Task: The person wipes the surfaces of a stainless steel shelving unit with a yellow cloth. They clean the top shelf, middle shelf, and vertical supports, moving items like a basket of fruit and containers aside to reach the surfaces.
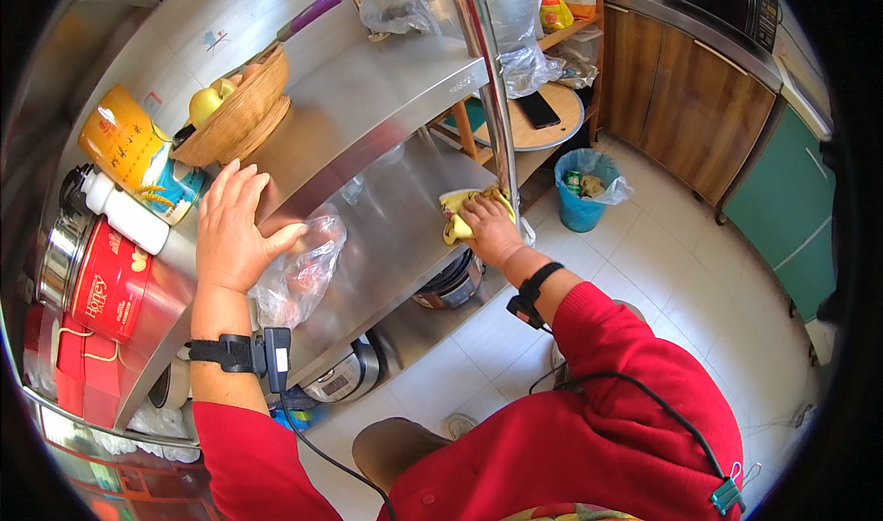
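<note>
My right hand [491, 230] presses a yellow patterned cloth [457, 214] onto the right end of the middle steel shelf [407, 207], close to the chrome post [498, 128]. The fingers are closed over the cloth. My left hand [234, 235] is raised at the edge of the upper steel shelf [345, 100], fingers apart and holding nothing; whether it touches the edge I cannot tell. Just past its thumb a clear plastic bag [310, 266] with reddish contents rests on the middle shelf. A wicker basket [238, 117] of fruit stands beyond the left fingertips.
On the upper shelf are a yellow canister [131, 145], a white bottle [127, 214], a red tin [110, 279] and a purple-handled utensil [310, 14]. Below sit a rice cooker [341, 376] and a bucket [452, 283]. A blue waste bin [579, 207] stands right of the post.
</note>
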A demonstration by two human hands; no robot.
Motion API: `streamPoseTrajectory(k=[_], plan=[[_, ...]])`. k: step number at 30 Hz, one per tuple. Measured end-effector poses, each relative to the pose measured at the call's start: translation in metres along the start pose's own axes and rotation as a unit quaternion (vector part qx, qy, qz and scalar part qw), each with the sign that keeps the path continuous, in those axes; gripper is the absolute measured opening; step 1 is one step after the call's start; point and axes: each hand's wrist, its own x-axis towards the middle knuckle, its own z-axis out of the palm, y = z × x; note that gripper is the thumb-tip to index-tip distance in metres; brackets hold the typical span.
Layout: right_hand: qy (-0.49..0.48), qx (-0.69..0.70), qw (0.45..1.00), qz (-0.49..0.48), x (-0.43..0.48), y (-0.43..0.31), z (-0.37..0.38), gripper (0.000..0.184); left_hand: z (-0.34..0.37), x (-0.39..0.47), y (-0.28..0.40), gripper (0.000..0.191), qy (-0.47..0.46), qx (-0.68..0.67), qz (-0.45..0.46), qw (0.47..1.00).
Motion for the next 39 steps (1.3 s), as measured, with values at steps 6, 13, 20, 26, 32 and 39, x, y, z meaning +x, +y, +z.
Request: streamPoseTrajectory(k=[6,13,20,26,32,39], plan=[[0.000,0.353,0.912,0.209,-0.065,0.018,-0.001,0.038,0.001,-0.001,-0.002,0.067,-0.002,-0.003,0.004,1.000],[0.069,0.832,0.423,0.352,-0.095,0.045,-0.044,0.056,0.004,-0.001,-0.004,0.069,-0.015,0.014,0.005,1.000],[-0.070,0.925,0.290,0.236,-0.080,0.040,-0.090,0.061,0.002,0.000,-0.004,0.070,-0.026,0.024,0.008,0.999],[-0.088,0.912,0.297,0.268,-0.076,0.029,-0.071,0.057,-0.001,0.002,-0.004,0.071,-0.046,0.024,0.021,0.998],[-0.092,0.904,0.309,0.280,-0.062,0.034,-0.073,0.054,-0.002,0.001,-0.004,0.074,-0.045,0.025,0.027,0.998],[-0.076,0.877,0.343,0.329,-0.067,0.046,-0.070,0.052,-0.003,0.002,-0.004,0.073,-0.044,0.028,0.035,0.998]])
